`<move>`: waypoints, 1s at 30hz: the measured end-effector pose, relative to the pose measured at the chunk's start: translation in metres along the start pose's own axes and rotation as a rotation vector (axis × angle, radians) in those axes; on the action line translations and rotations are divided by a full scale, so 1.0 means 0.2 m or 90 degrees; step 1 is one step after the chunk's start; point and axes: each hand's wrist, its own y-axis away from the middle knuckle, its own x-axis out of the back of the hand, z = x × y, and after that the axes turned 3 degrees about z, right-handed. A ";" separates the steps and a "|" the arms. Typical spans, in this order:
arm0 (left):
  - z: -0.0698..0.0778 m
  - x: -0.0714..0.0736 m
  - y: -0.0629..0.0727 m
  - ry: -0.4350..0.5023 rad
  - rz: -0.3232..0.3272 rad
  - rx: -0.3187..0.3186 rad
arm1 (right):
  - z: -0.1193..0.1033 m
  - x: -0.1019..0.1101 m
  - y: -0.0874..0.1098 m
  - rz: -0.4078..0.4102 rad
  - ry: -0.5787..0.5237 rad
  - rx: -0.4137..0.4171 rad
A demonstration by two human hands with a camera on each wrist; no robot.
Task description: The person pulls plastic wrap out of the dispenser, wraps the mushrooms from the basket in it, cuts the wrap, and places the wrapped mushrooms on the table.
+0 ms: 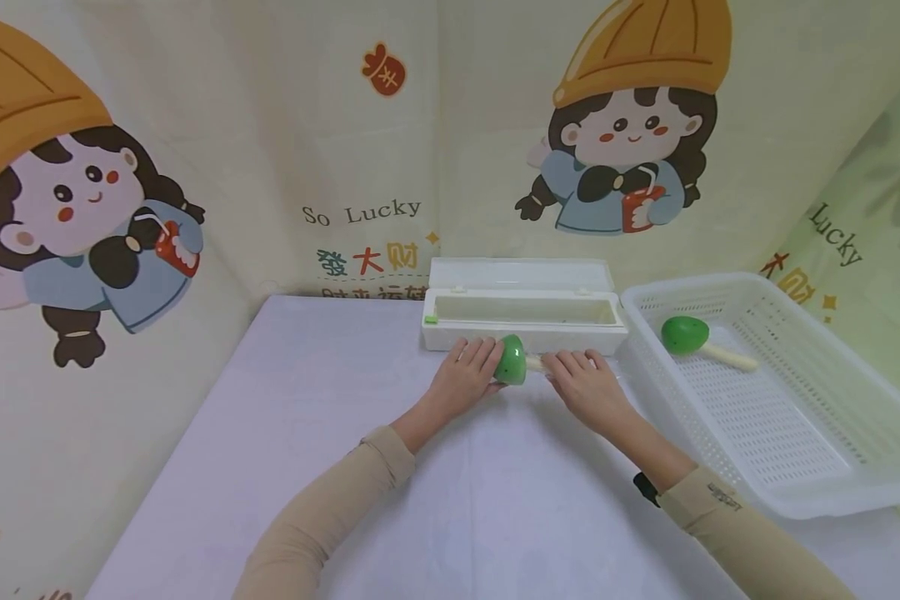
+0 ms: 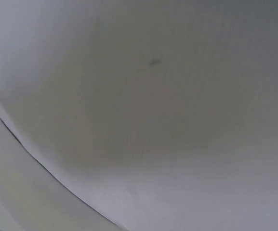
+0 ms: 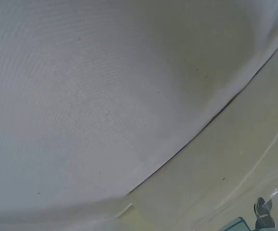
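Both hands hold a maraca with a glossy green head and a cream handle [image 1: 534, 363] just in front of a long white box [image 1: 521, 339]. My left hand [image 1: 461, 375] grips the green head [image 1: 512, 360] from the left, its fingers over the top. At the other end, my right hand [image 1: 587, 387] pinches the handle, hiding its tip. Something clear and shiny shows near the right fingers, too faint to make out. Neither wrist view shows a hand's grip or the maraca; both show mostly the pale tabletop.
The white box has its lid [image 1: 521, 273] raised and a small green piece [image 1: 431, 320] on its left rim. At right stands a white perforated basket [image 1: 817, 500], a second green maraca [image 1: 686, 335] lying inside. Behind the table [image 1: 330, 333] hangs a printed cloth [image 1: 487, 167].
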 end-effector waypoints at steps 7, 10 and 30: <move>-0.03 0.01 -0.02 -0.013 0.036 -0.031 | 0.00 0.05 -0.01 -0.020 0.012 0.004; -0.03 0.02 -0.02 -0.012 0.033 -0.038 | 0.00 0.07 -0.01 -0.015 0.017 0.007; -0.04 0.11 -0.04 -0.016 0.062 -0.045 | -0.04 0.15 -0.01 0.041 0.001 0.010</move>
